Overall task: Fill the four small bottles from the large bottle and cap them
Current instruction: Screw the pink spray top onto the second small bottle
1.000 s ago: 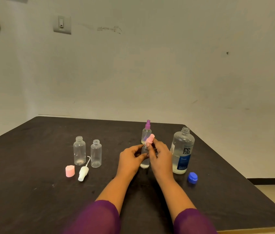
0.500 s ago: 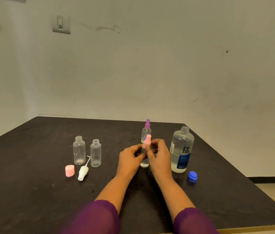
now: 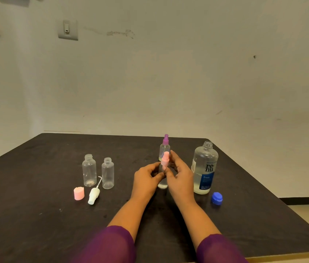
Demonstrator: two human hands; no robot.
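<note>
A small clear bottle point(image 3: 162, 184) stands upright between my hands on the dark table point(image 3: 36, 215). My left hand point(image 3: 147, 179) grips its body. My right hand point(image 3: 179, 175) pinches the pink spray cap point(image 3: 165, 159) sitting on its neck. Behind it stands a small bottle with a purple spray cap point(image 3: 165, 147). Two open, empty small bottles point(image 3: 89, 170) point(image 3: 108, 173) stand at the left, with a pink cap point(image 3: 79, 193) and a white spray cap point(image 3: 94, 194) lying in front of them. The large open bottle point(image 3: 205, 168) stands at the right, its blue cap point(image 3: 217, 198) beside it.
The table's right edge runs diagonally close behind the large bottle, and the near edge shows at the bottom right. A pale wall with a switch point(image 3: 67, 29) rises behind the table.
The pink spray cap went from tilted above the bottle's neck to upright on it, lowered by my right hand. My left hand kept hold of the bottle.
</note>
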